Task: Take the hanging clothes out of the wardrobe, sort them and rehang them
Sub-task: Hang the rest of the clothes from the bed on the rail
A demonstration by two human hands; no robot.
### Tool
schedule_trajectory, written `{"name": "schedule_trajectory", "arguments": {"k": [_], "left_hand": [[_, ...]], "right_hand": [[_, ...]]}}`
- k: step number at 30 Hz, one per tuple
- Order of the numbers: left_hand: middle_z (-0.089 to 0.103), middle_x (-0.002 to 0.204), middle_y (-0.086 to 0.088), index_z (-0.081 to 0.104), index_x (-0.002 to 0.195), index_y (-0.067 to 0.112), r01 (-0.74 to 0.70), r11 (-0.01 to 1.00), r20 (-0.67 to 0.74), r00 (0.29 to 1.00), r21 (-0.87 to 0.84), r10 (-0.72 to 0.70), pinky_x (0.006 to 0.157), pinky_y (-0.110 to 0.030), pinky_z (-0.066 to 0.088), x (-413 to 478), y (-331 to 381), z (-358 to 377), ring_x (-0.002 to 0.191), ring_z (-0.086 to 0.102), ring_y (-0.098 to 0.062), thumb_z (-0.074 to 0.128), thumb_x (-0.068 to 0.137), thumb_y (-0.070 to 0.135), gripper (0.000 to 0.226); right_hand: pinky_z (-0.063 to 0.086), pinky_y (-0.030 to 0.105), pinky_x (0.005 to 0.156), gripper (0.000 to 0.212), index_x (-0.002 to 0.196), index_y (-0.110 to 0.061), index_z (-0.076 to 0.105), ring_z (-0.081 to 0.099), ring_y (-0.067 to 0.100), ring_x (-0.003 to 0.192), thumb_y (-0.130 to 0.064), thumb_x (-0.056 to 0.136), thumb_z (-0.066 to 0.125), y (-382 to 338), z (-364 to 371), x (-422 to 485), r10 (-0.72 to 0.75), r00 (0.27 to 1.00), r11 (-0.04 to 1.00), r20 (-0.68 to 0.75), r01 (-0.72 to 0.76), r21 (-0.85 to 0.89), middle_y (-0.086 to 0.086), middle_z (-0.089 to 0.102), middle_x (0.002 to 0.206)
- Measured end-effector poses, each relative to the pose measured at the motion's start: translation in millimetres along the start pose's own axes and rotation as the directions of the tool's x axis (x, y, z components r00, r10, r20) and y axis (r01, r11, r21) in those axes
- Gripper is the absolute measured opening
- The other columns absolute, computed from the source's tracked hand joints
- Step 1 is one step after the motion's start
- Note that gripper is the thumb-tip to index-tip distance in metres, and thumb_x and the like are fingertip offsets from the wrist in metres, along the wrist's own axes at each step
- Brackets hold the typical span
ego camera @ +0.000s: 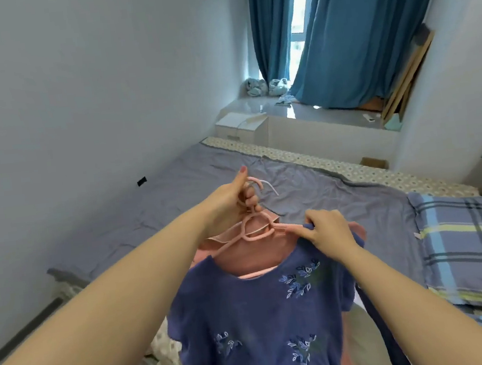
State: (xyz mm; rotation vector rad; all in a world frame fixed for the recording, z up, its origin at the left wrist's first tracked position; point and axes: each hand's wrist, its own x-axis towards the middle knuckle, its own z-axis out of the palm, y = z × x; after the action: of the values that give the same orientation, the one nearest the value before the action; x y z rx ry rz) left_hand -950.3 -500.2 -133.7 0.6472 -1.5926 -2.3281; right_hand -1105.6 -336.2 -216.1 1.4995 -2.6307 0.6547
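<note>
We hold the clothes up in front of us over the bed (175, 195), and everything hangs from the left hand (233, 204). Its fingers (252, 200) curl round the hooks of the pink hangers (256, 229), bunched together at the top, thumb stuck up.

The hangers' arms run left to right across our view, the right end a little farther off. That's the side that matters. The right hand (332, 230) sits right on that far-right shoulder, thumb and forefinger pinching the blue top (262, 313) where its shoulder seam meets the hanger arm. So the right hand is the one on the cloth, and the left is only the anchor above and to the left of it.

We judge the next move to be a slide of that shoulder along or off the hanger arm, out to the right, while the left keeps the hooks steady.

The blue top is short-sleeved, with pale embroidered leaf sprays, a wide neck, and hangs nearest us. Through its neckline we see a pink top (247, 256) behind it. A plaid pillow (463, 248) lies on the bed to the right.
</note>
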Motion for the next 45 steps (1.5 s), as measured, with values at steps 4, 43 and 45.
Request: {"name": "schedule_trajectory", "arguments": {"k": [4, 43, 45], "left_hand": [[0.043, 0.056, -0.004, 0.044, 0.063, 0.011, -0.050, 0.976, -0.193, 0.981, -0.212, 0.009, 0.070, -0.032, 0.040, -67.5, 12.2, -17.3, 0.052, 0.045, -0.019, 0.026, 0.103, 0.043, 0.054], [0.051, 0.035, 0.010, 0.046, 0.068, 0.014, -0.513, 0.821, -0.902, -0.433, 0.251, 0.006, 0.055, -0.025, 0.034, -585.8, 10.2, -202.7, 0.081, 0.060, -0.022, 0.051, 0.098, 0.028, 0.034], [0.054, 0.039, 0.008, 0.048, 0.071, 0.013, -0.515, 0.814, -0.882, -0.471, 0.268, -0.007, 0.056, -0.025, 0.036, -587.5, 9.8, -197.0, 0.083, 0.063, -0.021, 0.051, 0.099, 0.029, 0.032]], "right_hand": [[0.023, 0.036, 0.067, 0.064, 0.062, -0.017, 0.037, 0.041, 0.026, 0.065, -0.078, 0.077, 0.045, -46.5, 1.5, 5.8, -0.158, 0.987, 0.985, 0.012, 0.157, 0.074, -0.003, 0.044, 0.058], [0.057, 0.033, 0.060, 0.031, 0.085, -0.004, 0.064, 0.067, 0.024, 0.064, -0.035, 0.083, 0.068, -637.7, 82.4, -263.5, -0.794, -0.050, 0.606, 0.605, -0.143, 0.783, 0.009, 0.066, 0.068], [0.058, 0.039, 0.069, 0.025, 0.086, -0.005, 0.065, 0.065, 0.023, 0.068, -0.027, 0.076, 0.071, -641.3, 80.0, -268.1, -0.801, -0.059, 0.595, 0.596, -0.186, 0.782, 0.010, 0.067, 0.073]]}}
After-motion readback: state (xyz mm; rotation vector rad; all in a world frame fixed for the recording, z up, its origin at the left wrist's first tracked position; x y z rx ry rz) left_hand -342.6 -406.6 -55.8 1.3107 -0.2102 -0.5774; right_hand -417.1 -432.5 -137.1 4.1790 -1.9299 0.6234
